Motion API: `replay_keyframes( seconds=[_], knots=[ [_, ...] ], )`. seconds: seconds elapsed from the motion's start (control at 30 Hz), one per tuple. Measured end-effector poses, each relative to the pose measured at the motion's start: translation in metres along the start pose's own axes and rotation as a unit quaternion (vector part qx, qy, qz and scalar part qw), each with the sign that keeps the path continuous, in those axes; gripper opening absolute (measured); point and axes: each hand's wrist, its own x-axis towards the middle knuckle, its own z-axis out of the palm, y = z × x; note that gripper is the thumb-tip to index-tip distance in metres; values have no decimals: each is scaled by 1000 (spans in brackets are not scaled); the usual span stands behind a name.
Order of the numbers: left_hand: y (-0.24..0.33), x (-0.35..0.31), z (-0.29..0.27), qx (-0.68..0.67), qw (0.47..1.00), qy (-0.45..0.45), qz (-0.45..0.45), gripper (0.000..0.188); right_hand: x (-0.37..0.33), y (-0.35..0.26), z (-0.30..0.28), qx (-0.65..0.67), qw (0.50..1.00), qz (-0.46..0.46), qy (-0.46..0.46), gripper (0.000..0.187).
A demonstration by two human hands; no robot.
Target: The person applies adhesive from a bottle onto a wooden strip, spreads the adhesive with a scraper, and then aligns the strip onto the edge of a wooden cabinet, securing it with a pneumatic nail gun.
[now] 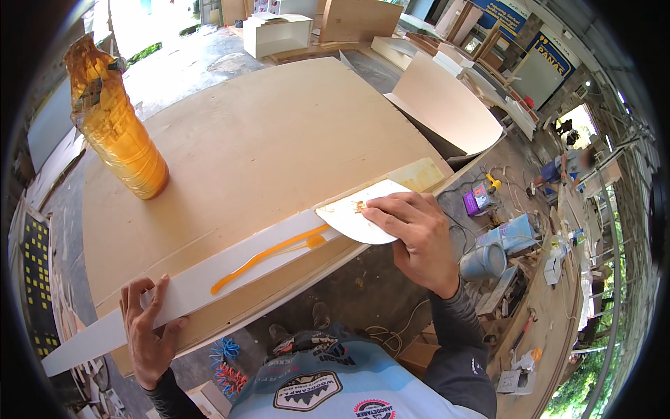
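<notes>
A long white strip [192, 279] lies along the near edge of a large tan board [279, 133]. My left hand [150, 325] grips the strip near its left end, fingers over the far edge and thumb at the near one. An orange-yellow line of glue [255, 263] runs along the strip's middle. My right hand [417, 237] pinches a white, curved-edged spreader [373, 227], tilted over the strip at the right end of the glue. Beyond the spreader, the strip's surface looks yellowish. An amber plastic bottle [132, 153] with a cut, stained top stands at the board's far left.
A curved pale sheet [450, 105] rests by the board's far right corner. On the floor to the right are a purple can [478, 200], a grey bucket [483, 262] and cables. White box units [278, 36] stand farther back. Another person [576, 166] is at the far right.
</notes>
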Motion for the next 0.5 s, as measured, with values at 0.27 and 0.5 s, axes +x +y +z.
replay_keyframes(
  seconds=[0.27,0.5],
  knots=[
    [1,-1,-1,5,1000,-5,-5,69,9,-3,6,2,1000,11,-17,51],
    [-1,-2,2,5,1000,-1,5,68,7,0,-24,26,997,2,-72,50]
  ],
)
